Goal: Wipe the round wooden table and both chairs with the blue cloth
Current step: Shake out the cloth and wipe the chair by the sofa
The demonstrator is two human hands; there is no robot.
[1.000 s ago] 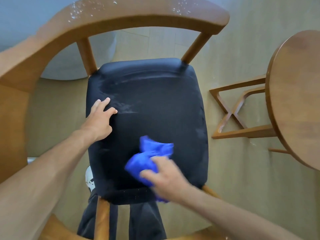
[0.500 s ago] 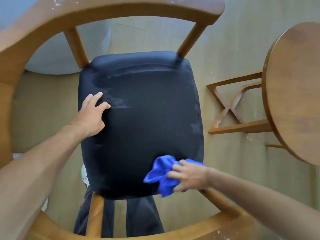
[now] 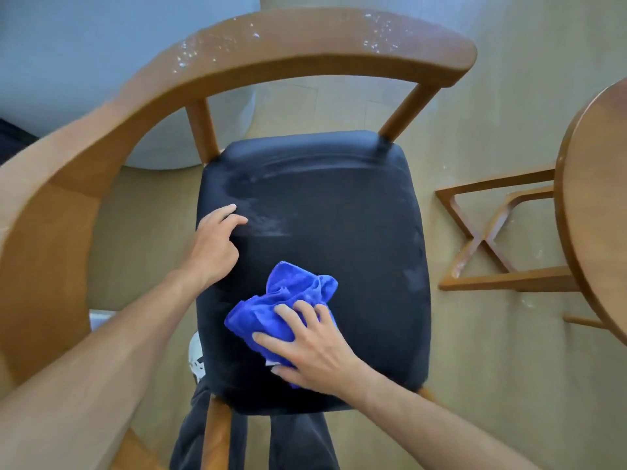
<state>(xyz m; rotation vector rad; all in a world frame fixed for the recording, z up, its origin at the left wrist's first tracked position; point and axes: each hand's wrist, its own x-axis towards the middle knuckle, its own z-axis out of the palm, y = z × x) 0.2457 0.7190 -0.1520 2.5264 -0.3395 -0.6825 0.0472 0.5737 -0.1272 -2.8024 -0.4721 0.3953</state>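
Seen from above: right hand spread over bunched blue cloth, fingers lightly curled onto it, pressing it against dark seat of wooden chair, toward the seat's near left part. Left hand laid on the seat's left edge, fingers bent and relaxed, gripping nothing, fingertips beside a pale dusty smear. More whitish streaks along the seat's far edge and right side. White specks scattered on the chair's curved backrest. Round tabletop cut off at right, well apart from the chair, crossed wooden base showing beneath it on the floor. Pale blue rounded furniture beyond the chair at upper left. Dark trouser legs visible below the seat's near edge, a small white object beside them, too obscured to identify.
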